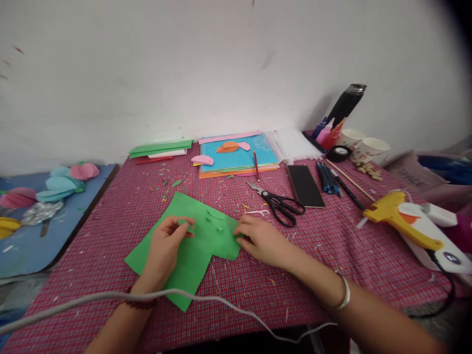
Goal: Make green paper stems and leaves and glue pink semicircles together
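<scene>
A green paper sheet (195, 263) with a notch cut from its lower right side lies at an angle on the checked cloth. Several small green paper cut-outs (217, 215) rest on it. My left hand (165, 243) is over the sheet, thumb and fingertips pinched around what looks like a small green paper piece (191, 228). My right hand (263, 242) has its curled fingertips at the sheet's right edge, seeming to grip it. Black-handled scissors (276, 200) lie partly opened beyond my right hand, beside a dark phone (305, 185).
Coloured papers (217, 161) and a red pencil (256, 164) lie at the back. At right are a yellow glue gun (401, 216), pens (327, 178), paper cups (372, 147) and a black bottle (346, 105). A white cable (228, 301) crosses in front. Paper ornaments (61, 184) lie left.
</scene>
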The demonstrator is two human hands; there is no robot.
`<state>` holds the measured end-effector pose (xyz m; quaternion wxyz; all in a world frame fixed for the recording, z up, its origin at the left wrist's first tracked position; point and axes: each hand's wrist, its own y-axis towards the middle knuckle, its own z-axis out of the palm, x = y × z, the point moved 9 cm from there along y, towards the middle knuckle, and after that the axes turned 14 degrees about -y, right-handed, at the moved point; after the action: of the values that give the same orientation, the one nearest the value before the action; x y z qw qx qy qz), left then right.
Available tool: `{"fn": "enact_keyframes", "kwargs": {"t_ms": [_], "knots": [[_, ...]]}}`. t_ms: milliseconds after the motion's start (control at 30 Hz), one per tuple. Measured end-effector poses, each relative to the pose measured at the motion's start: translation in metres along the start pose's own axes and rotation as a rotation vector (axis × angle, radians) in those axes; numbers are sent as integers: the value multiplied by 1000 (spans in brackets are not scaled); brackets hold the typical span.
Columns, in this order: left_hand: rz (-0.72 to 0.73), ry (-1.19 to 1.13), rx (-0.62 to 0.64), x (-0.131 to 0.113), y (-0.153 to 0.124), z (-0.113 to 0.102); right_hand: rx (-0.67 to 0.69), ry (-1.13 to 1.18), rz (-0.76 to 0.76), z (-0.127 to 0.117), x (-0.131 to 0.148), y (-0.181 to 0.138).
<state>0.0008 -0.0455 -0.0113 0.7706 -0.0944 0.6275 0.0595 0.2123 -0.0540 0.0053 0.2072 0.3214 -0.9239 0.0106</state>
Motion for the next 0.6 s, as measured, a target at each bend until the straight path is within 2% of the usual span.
{"fn": "enact_keyframes", "kwargs": {"t_ms": [67, 133, 233, 300, 400, 500, 567, 600], "knots": [[-84, 134, 205, -1, 1, 27, 33, -41, -27, 3, 5, -1], [-74, 293, 407, -5, 2, 49, 46, -61, -26, 4, 6, -1], [148, 544, 632, -15, 8, 74, 52, -67, -11, 4, 5, 0], [241, 652, 739, -12, 12, 84, 54, -60, -5, 5, 4, 0], [208, 678, 762, -2, 23, 85, 51, -38, -3, 7, 2, 1], [-34, 462, 660, 6, 26, 75, 45, 10, 36, 8, -4, 2], [-191, 276, 624, 8, 15, 73, 4, 113, 110, 5, -10, 1], [-223, 219, 622, 7, 7, 75, -25, 212, 154, 2, -13, 1]]}}
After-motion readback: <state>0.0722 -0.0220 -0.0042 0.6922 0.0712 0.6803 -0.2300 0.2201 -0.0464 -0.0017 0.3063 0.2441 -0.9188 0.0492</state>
